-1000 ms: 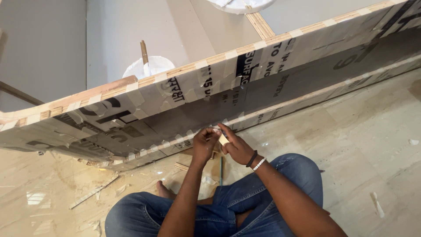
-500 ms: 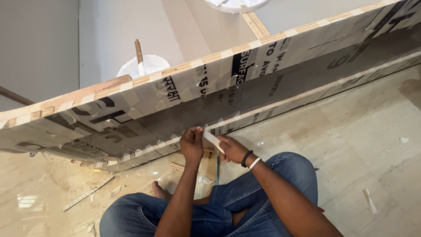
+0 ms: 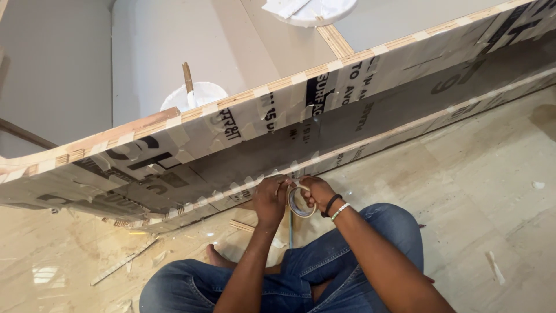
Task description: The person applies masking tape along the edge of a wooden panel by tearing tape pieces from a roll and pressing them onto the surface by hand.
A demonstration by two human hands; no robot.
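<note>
While both hands [image 3: 271, 200] [image 3: 315, 191] clasp the tape roll [image 3: 300, 202], a wrapped wooden frame [image 3: 278, 124] blocks the bucket [image 3: 194, 95] behind.

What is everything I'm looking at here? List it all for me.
Board panel: one, covered in grey printed sheet with pale taped wooden edges, slanting across the middle.
Tape roll: one, beige ring, between the two hands at the panel's lower edge.
White tubs: two, one with a wooden stick behind the panel, one at the top edge.
Wooden strips: one on the floor at left, one near the top.
Floor: glossy beige marble, with small white scraps.
Jeans: blue, on the seated person's folded legs.
Bare foot: one, by the left knee.
Wristbands: black and white, right wrist.
Left hand: at the panel edge.
Right hand: holds the roll.
</note>
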